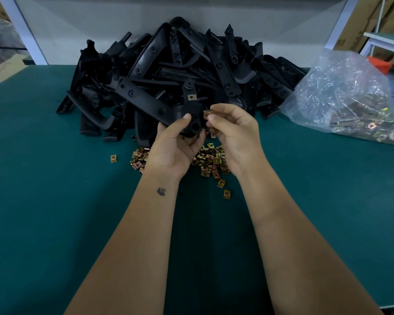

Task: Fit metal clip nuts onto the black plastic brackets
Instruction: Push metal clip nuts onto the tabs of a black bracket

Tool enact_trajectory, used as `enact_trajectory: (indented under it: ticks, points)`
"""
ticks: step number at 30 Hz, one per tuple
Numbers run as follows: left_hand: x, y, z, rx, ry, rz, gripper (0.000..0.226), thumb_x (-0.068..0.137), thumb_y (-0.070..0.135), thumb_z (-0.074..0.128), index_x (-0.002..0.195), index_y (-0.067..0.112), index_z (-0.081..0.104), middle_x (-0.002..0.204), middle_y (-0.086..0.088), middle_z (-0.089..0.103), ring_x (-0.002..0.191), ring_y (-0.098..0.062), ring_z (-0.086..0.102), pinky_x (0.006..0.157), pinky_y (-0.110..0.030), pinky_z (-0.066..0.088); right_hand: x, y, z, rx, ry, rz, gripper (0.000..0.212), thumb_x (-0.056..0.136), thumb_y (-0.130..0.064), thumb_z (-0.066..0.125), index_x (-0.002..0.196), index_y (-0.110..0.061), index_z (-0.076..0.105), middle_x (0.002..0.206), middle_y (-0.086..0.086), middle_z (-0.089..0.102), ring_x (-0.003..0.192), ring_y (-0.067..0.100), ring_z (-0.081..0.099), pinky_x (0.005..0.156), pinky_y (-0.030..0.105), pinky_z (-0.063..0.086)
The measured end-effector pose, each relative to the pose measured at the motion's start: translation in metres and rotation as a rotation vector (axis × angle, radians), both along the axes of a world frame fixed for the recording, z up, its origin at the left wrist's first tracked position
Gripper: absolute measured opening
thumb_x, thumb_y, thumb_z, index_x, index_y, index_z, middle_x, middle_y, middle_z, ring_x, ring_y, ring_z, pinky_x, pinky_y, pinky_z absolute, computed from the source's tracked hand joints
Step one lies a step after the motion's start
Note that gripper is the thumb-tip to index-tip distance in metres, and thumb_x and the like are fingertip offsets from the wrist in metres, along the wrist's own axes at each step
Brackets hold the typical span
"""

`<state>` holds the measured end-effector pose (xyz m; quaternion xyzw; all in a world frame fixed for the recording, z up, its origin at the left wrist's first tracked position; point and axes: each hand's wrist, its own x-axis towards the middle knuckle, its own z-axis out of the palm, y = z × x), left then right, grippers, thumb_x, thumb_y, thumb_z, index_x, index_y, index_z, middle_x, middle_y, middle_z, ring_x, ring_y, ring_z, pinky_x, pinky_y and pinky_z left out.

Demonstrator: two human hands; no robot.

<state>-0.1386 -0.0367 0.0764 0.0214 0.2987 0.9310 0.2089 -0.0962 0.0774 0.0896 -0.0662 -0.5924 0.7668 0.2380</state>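
While I hold both parts mid-frame: the fit is one short push.
Left grip: curled round the bracket, long axis running up-frame.
Right grip: pinching a clip nut, touching the bracket's right edge.
Coming move: slide it leftward.

Left hand grips a black bracket with one clip nut already on; right hand pinches another nut at its edge, loose nuts on the green table below.
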Motion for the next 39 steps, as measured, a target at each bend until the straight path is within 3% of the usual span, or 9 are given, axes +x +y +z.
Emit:
enact_trajectory:
  ticks: [6, 9, 14, 22, 29, 39]
  points:
    - [-0.0011, -0.0013, 0.0007, 0.049, -0.017, -0.037, 0.038, 0.093, 0.0, 0.056, 0.128, 0.012, 0.046, 0.111, -0.016, 0.062, 0.087, -0.024, 0.066, 0.07, -0.028, 0.058, -0.0004, -0.0015, 0.0002, 0.066, 0.001, 0.002, 0.022, 0.084, 0.006, 0.067, 0.083, -0.016, 0.067, 0.083, 0.002, 0.067, 0.08, 0.011, 0.063, 0.071, 0.021, 0.05]
    - [-0.0009, -0.0011, 0.0007, 0.049, -0.009, -0.043, 0.038, 0.093, 0.0, 0.056, 0.127, 0.012, 0.046, 0.115, -0.016, 0.06, 0.091, -0.025, 0.065, 0.07, -0.028, 0.059, -0.0011, -0.0023, -0.0005, 0.095, 0.005, 0.0, 0.023, 0.085, 0.007, 0.063, 0.081, -0.015, 0.068, 0.081, 0.002, 0.066, 0.078, 0.013, 0.061, 0.072, 0.024, 0.049]
    - [-0.0011, -0.0018, 0.0005, 0.044, 0.008, -0.053, 0.039, 0.093, 0.001, 0.056, 0.129, 0.013, 0.047, 0.121, -0.016, 0.059, 0.094, -0.025, 0.065, 0.072, -0.028, 0.058, -0.0025, -0.0027, -0.0006, 0.045, 0.008, 0.024, 0.019, 0.086, 0.004, 0.064, 0.081, -0.013, 0.068, 0.08, 0.002, 0.067, 0.078, 0.012, 0.062, 0.075, 0.025, 0.05]
    - [0.0012, -0.0031, 0.0002, 0.052, 0.061, -0.083, 0.029, 0.093, 0.0, 0.055, 0.117, 0.016, 0.05, 0.102, -0.009, 0.067, 0.083, -0.02, 0.068, 0.071, -0.027, 0.057, -0.0006, -0.0017, 0.0008, -0.033, -0.027, 0.073, 0.017, 0.086, 0.007, 0.063, 0.084, -0.009, 0.069, 0.081, 0.007, 0.067, 0.076, 0.015, 0.062, 0.073, 0.025, 0.052]
    - [0.0008, -0.0034, -0.0017, 0.008, 0.12, -0.107, 0.025, 0.094, 0.001, 0.056, 0.111, 0.019, 0.051, 0.106, -0.009, 0.068, 0.088, -0.021, 0.068, 0.072, -0.027, 0.057, 0.0008, -0.0025, 0.003, -0.177, -0.015, 0.107, 0.019, 0.087, 0.008, 0.062, 0.081, -0.009, 0.068, 0.076, 0.004, 0.068, 0.071, 0.013, 0.061, 0.071, 0.024, 0.052]
    - [0.0013, -0.0055, -0.0015, -0.03, 0.185, -0.145, 0.033, 0.094, 0.004, 0.059, 0.12, 0.022, 0.053, 0.108, -0.003, 0.07, 0.089, -0.017, 0.069, 0.073, -0.024, 0.057, -0.0001, -0.001, 0.0006, -0.235, 0.02, 0.15, 0.014, 0.087, 0.005, 0.063, 0.086, -0.009, 0.064, 0.081, 0.005, 0.065, 0.073, 0.014, 0.06, 0.071, 0.025, 0.051]
